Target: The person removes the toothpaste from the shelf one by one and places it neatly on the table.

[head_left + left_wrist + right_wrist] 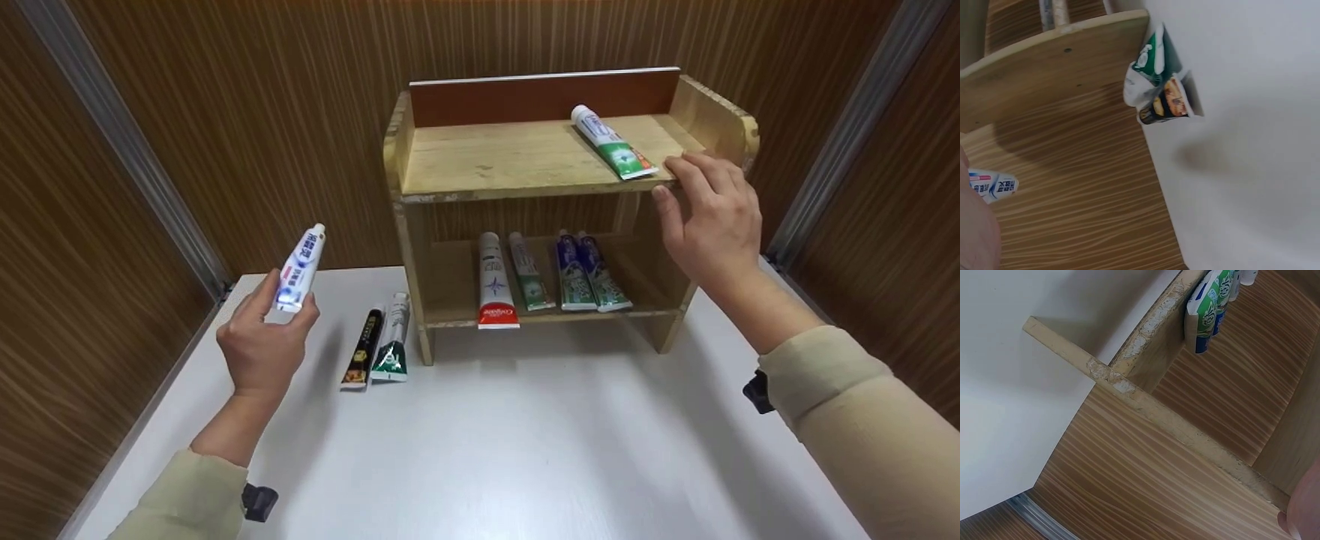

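Note:
My left hand point(262, 341) pinches a white and blue toothpaste tube point(300, 270) by its flat end, cap up, above the table left of a wooden shelf point(487, 161). In the left wrist view that tube point(994, 184) shows partly beside the hand. My right hand point(716, 214) rests on the front edge of the top board at its right end, fingers on top and thumb below. Close to those fingertips lies a white and green toothpaste tube point(611, 142). The right wrist view catches only a bit of the right hand point(1304, 506) by the side panel.
On the lower board lie a white and red Colgate tube point(493, 281), a white and green tube point(531, 270) and two blue and green tubes point(576, 274). A black tube point(364, 349) and a white and green tube point(391, 341) lie on the white table point(495, 450) left of the shelf.

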### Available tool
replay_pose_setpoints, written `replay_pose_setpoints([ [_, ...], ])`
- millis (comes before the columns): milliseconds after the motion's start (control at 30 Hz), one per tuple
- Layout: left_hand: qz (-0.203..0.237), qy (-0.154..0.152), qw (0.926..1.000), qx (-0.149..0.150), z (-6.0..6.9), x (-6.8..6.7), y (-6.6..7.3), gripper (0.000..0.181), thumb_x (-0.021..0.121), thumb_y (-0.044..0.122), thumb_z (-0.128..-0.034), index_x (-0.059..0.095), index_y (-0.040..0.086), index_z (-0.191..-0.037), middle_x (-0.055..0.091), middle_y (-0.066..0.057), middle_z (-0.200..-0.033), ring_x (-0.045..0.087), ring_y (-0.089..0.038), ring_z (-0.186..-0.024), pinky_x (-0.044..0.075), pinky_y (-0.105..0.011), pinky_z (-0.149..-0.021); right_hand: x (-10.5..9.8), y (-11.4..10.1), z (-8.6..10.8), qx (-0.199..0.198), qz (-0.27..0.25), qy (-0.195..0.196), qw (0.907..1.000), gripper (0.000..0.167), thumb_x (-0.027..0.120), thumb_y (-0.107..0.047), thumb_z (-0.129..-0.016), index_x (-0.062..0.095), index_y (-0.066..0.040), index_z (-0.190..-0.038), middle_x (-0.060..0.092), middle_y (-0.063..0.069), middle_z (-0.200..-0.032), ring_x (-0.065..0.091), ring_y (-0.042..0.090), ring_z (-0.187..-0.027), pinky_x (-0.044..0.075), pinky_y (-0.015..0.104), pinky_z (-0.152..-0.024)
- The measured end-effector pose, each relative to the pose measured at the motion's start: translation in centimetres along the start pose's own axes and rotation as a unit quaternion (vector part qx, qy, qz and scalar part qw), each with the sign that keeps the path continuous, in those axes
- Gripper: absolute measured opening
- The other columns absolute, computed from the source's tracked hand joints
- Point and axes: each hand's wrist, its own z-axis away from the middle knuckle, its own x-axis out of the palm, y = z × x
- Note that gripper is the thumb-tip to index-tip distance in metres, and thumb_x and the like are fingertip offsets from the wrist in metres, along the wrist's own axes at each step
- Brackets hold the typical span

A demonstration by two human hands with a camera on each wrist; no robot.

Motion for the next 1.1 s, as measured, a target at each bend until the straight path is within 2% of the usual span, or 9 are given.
replay_pose_setpoints([
  [267, -0.019, -0.028, 0.9993, -0.015, 1.5, 1.1, -2.3, 0.057, 0.084, 0.014, -0.0918, 0.063, -0.001, -0.143, 0.068, -0.023, -0.136, 0.067, -0.042, -0.124, 0.056, -0.053, -0.099, 0.0, -0.1, 0.0, -0.001, -0.002, 0.004, 1.0, 0.042, 0.06, -0.036, -0.107, 0.068, -0.009, -0.138, 0.064, 0.015, -0.142, 0.053, 0.037, -0.137, 0.042, 0.064, -0.106],
  [533, -0.036, -0.044, 0.9977, -0.037, 2.6, 1.8, -4.2, 0.058, 0.084, 0.013, -0.0919, 0.063, -0.001, -0.143, 0.067, -0.022, -0.138, 0.066, -0.042, -0.125, 0.055, -0.052, -0.103, -0.1, -0.1, 0.0, 0.001, -0.004, 0.005, 1.0, 0.041, 0.061, -0.035, -0.107, 0.069, -0.009, -0.138, 0.065, 0.015, -0.141, 0.053, 0.037, -0.137, 0.042, 0.064, -0.106],
  [833, -0.03, -0.057, 0.9971, -0.04, 3.3, 2.2, -5.5, 0.057, 0.083, 0.008, -0.0912, 0.061, -0.004, -0.143, 0.065, -0.024, -0.139, 0.065, -0.045, -0.125, 0.054, -0.054, -0.102, 0.0, -0.1, -0.1, -0.002, -0.002, 0.005, 1.0, 0.041, 0.061, -0.036, -0.107, 0.069, -0.008, -0.137, 0.065, 0.016, -0.14, 0.053, 0.038, -0.136, 0.042, 0.064, -0.107],
  [1100, -0.023, -0.084, 0.9952, -0.045, 3.9, 2.8, -6.5, 0.057, 0.082, 0.006, -0.0915, 0.061, -0.006, -0.142, 0.063, -0.026, -0.139, 0.064, -0.046, -0.126, 0.054, -0.055, -0.103, 0.0, 0.0, -0.1, 0.002, -0.001, 0.002, 1.0, 0.041, 0.061, -0.036, -0.107, 0.068, -0.009, -0.137, 0.064, 0.016, -0.141, 0.052, 0.038, -0.137, 0.042, 0.063, -0.108],
])
